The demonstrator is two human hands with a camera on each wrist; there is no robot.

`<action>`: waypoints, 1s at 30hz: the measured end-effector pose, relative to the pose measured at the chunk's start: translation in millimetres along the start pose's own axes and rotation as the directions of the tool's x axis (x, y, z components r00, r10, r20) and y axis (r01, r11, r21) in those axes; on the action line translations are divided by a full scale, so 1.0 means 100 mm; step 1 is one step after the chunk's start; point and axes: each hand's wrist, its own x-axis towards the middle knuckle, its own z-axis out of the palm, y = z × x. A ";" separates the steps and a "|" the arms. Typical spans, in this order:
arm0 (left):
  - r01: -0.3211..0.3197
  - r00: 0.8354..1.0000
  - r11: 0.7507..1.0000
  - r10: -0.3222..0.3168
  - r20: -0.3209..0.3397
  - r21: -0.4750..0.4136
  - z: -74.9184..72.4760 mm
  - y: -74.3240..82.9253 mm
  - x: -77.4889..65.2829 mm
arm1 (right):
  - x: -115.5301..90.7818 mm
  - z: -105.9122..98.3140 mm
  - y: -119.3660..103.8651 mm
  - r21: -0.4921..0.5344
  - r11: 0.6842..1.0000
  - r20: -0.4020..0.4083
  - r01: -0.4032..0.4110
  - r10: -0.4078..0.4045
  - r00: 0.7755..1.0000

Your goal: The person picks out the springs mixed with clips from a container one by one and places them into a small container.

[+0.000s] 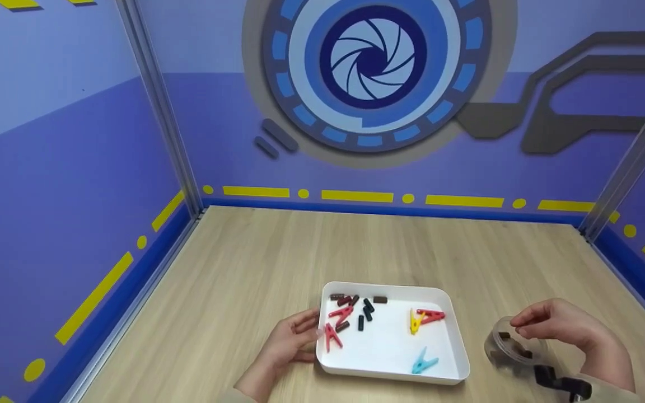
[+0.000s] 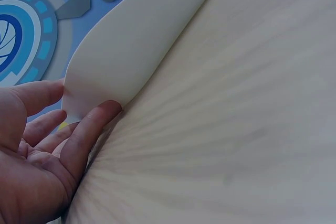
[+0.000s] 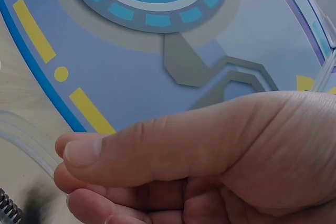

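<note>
A white tray (image 1: 384, 358) holds small brown ridged cylinders (image 1: 342, 326), black cylinders (image 1: 361, 323), two pink-red clothespins (image 1: 331, 337) at its left, a red clothespin (image 1: 433, 317) overlapping a yellow one (image 1: 415, 322), and a light-blue clothespin (image 1: 424, 362). My left hand (image 1: 294, 336) touches the tray's left wall, its fingers spread along the outside. Over a clear round tub (image 1: 499, 352) with brown pieces inside, my right hand (image 1: 566, 327) has thumb and forefinger together. In the right wrist view their tips are at the tub's rim (image 3: 31, 153); nothing shows between them.
The wooden table (image 1: 300, 246) runs back to a blue panel wall (image 1: 216, 140) with yellow marks. Metal posts (image 1: 160, 112) stand at the back corners. A black wrist mount (image 1: 560, 383) sits below my right hand, close to the tub.
</note>
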 end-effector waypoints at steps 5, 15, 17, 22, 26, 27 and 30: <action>-0.003 1.000 1.000 0.003 0.003 -0.005 0.00 0.00 0.00 | 0.00 0.00 0.00 -0.001 1.000 -0.001 -0.010 0.010 1.000; -0.005 1.000 1.000 0.006 0.015 -0.022 0.00 0.01 0.00 | 0.01 -0.01 0.01 0.014 1.000 0.013 -0.005 0.005 1.000; -0.003 1.000 1.000 0.003 0.016 -0.023 0.00 0.01 0.00 | 0.01 -0.01 0.01 0.013 1.000 0.012 -0.010 0.010 1.000; -0.001 1.000 1.000 0.001 0.011 -0.028 0.01 0.02 0.00 | 0.00 -0.01 -0.01 0.004 1.000 0.001 -0.030 0.030 1.000; 0.000 1.000 1.000 0.000 0.000 -0.012 0.01 0.02 -0.01 | -0.01 -0.01 -0.04 0.006 0.999 -0.005 -0.048 0.048 0.999; 0.002 1.000 1.000 -0.002 -0.004 -0.008 0.02 0.02 -0.01 | -0.01 -0.01 -0.04 0.008 0.999 -0.006 -0.050 0.050 0.999; 0.010 1.000 1.000 -0.010 -0.010 -0.001 0.02 0.02 -0.01 | 0.00 0.00 -0.06 0.014 0.999 -0.008 -0.039 0.039 0.999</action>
